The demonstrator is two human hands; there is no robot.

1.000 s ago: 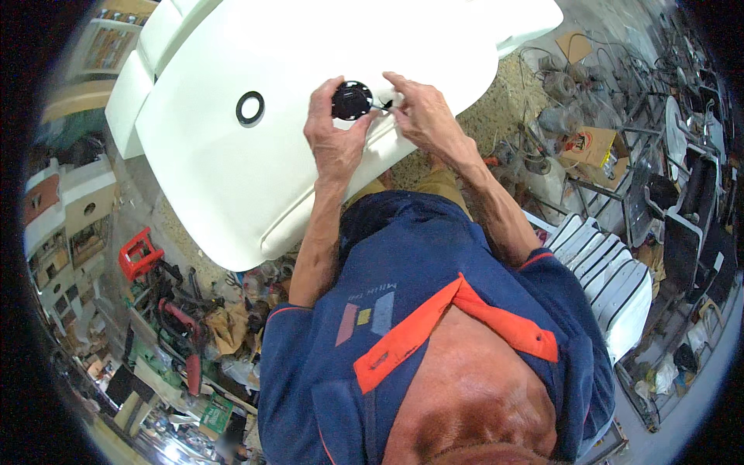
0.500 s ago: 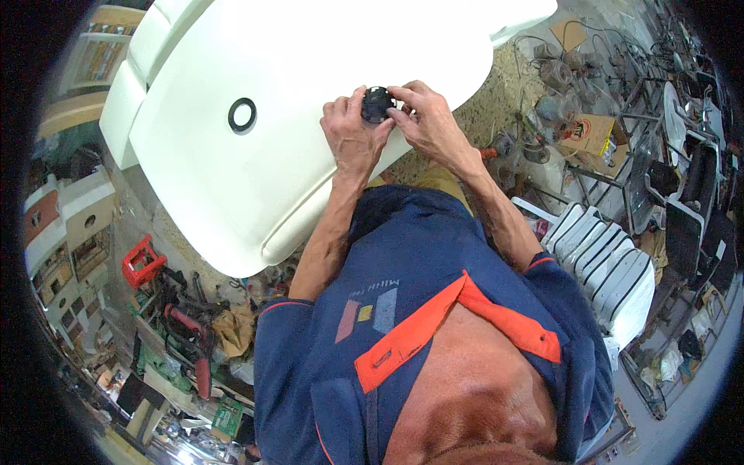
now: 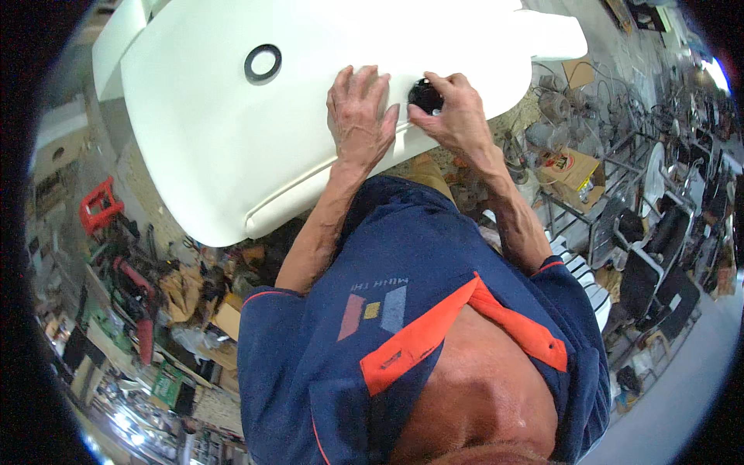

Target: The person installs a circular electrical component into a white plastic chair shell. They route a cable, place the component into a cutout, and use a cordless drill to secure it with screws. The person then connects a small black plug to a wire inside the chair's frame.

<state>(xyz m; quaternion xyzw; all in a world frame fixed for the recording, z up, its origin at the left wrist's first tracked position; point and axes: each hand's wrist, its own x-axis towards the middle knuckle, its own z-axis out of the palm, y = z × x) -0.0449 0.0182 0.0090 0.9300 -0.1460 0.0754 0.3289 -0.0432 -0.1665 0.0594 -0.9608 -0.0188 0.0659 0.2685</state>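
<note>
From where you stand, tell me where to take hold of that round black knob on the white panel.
Grip the black knob by its round rim, fingertips spread around the edge, coming straight down from above the white panel. It sits low and flat against the panel, so only the rim offers purchase. The right hand already pinches it from the right; the left hand lies flat beside it.
</note>
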